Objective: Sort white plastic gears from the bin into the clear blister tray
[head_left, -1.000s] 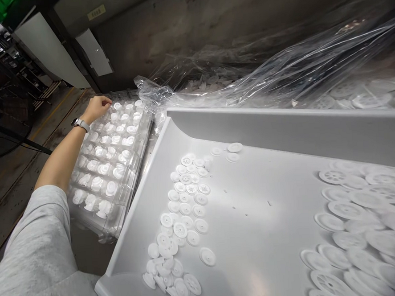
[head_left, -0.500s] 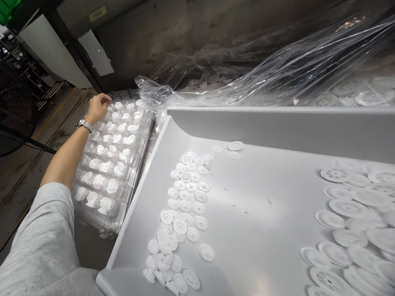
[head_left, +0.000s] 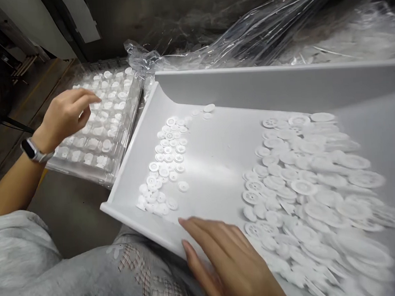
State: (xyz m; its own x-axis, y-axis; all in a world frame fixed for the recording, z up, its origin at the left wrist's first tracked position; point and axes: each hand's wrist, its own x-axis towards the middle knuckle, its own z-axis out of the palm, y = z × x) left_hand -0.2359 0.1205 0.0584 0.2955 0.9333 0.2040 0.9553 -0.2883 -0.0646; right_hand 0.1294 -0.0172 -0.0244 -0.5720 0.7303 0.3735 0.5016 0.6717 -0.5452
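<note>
My left hand (head_left: 68,115), with a watch (head_left: 33,150) on the wrist, hovers over the clear plastic compartment tray (head_left: 111,172). Its index finger and thumb are apart, and nothing shows between them. White plastic wheels fill the visible compartments, several of which my hand covers. My right hand (head_left: 229,257) reaches over the near side of the big grey bin (head_left: 214,160), fingers stretched out and holding nothing. Inside the bin, small white wheels (head_left: 167,157) lie in a loose group on the left. A larger heap of white wheels (head_left: 303,187) spreads across the right.
Crumpled clear plastic film (head_left: 231,43) stretches behind the bin, with more white parts (head_left: 342,50) beneath it at the back right. A dark panel (head_left: 122,18) stands behind. The floor (head_left: 80,208) shows below the compartment tray.
My left hand has drawn back toward me from the far end of the compartment tray. My right hand has come into view at the bin's near side. The view has shifted right and down.
</note>
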